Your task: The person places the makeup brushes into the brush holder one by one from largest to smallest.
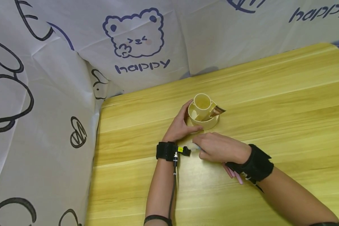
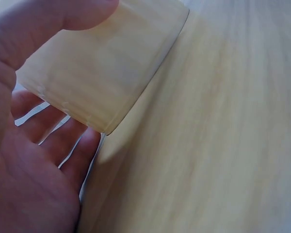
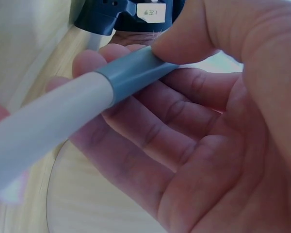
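Observation:
On the wooden table stands a cream round holder (image 1: 205, 125) with a taller tube (image 1: 202, 102) rising inside it. My left hand (image 1: 180, 125) grips it from the left, with the thumb on its near side; in the left wrist view the fingers curl behind the holder (image 2: 102, 73). Just in front of the holder, my right hand (image 1: 218, 147) pinches a white and blue-grey stick (image 3: 136, 74), slim and pen-like. Its thumb presses on the blue-grey part, and the fingers lie beneath. A shiny brown-gold piece (image 1: 217, 111) sticks out of the holder's right side.
Pink slender pieces (image 1: 235, 176) show below my right wrist, partly covered by it. White cloth with drawings (image 1: 141, 40) hangs along the table's back and left edges. A cable (image 1: 172, 188) runs down my left forearm from the wristband (image 1: 166, 151).

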Available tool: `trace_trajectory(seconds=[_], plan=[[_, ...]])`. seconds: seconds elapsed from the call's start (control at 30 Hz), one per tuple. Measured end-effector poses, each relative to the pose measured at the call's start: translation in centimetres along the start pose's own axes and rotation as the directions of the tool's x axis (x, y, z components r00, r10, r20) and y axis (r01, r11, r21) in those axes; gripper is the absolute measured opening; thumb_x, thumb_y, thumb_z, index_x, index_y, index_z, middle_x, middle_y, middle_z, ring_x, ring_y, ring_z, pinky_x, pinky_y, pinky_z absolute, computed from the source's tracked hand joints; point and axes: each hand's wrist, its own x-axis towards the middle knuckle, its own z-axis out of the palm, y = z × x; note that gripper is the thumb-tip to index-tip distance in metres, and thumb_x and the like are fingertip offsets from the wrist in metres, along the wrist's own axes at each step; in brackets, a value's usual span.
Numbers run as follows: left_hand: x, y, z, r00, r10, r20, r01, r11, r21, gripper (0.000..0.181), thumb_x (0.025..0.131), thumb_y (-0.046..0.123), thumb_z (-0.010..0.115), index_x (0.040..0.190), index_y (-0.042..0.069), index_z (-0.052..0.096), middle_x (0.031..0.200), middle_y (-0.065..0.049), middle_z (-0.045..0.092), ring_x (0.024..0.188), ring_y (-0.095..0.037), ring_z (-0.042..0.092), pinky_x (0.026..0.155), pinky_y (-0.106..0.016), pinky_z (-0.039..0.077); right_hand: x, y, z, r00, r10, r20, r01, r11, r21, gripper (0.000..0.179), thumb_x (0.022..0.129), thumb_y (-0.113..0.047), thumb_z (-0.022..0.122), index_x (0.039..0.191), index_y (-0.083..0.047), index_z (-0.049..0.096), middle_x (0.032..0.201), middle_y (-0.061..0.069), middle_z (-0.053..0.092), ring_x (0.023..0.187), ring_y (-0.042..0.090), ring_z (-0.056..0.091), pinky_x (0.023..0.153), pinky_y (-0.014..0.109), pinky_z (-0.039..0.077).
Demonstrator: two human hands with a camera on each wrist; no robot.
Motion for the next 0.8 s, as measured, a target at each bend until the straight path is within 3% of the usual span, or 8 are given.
trace_trajectory(seconds=[0.53, 0.8], plan=[[0.11, 0.05, 0.02, 1.0, -0.004, -0.01, 0.004, 1.0, 0.014, 0.105, 0.076, 0.016, 0.093, 0.158, 0.037, 0.031, 0.158, 0.003, 0.047, 0.141, -0.021, 0.052, 0.12, -0.043, 0.042, -0.11, 0.16, -0.17, 1.0, -0.011, 0.0, 0.011, 1.0, -0.007, 0.006, 0.087, -0.004, 0.061, 0.092, -0.008, 0.06, 0.075, -0.006, 0.043, 0.067, 0.009, 0.043, 0.061, 0.022, 0.036], [0.05, 0.1, 0.06, 1.0, -0.014, -0.011, 0.014, 1.0, 0.014, 0.106, 0.075, 0.016, 0.094, 0.158, 0.037, 0.031, 0.158, 0.003, 0.046, 0.136, -0.025, 0.056, 0.115, -0.042, 0.046, -0.08, 0.19, -0.38, 1.0, 0.004, 0.02, -0.004, 1.0, 0.024, 0.007, 0.088, -0.004, 0.06, 0.092, -0.009, 0.06, 0.069, -0.009, 0.034, 0.059, 0.007, 0.038, 0.055, 0.02, 0.03]])
